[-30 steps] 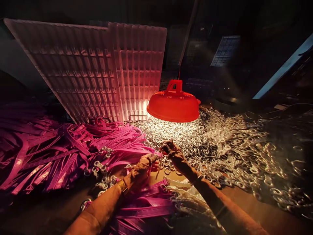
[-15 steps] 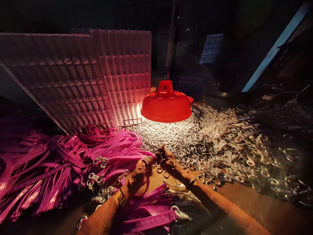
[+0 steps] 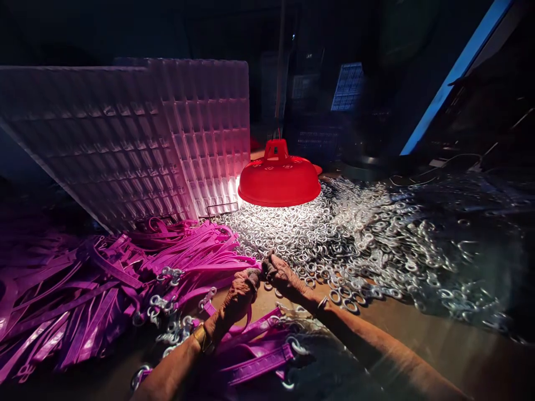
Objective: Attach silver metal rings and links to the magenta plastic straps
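Observation:
My left hand (image 3: 240, 289) pinches the end of a pink plastic strap (image 3: 246, 320) that loops down under my wrist. Close beside it, fingertips almost touching, my right hand (image 3: 279, 274) grips something small at that strap end, likely a metal ring; the dim light hides it. Both hands sit at the near edge of a big heap of silver metal rings (image 3: 334, 234). A pile of pink straps (image 3: 104, 278), some with ring clusters attached, lies to the left. More straps with rings (image 3: 267, 356) lie under my forearms.
A red lamp shade (image 3: 279, 181) hangs low over the rings, just beyond my hands. White gridded plastic panels (image 3: 137, 139) lean at the back left. The brown tabletop (image 3: 418, 334) shows at the front right. The background is dark.
My view has shifted, so hands and lamp sit a little further left in frame. Both hands stay together at the strap end, drawn slightly closer to me.

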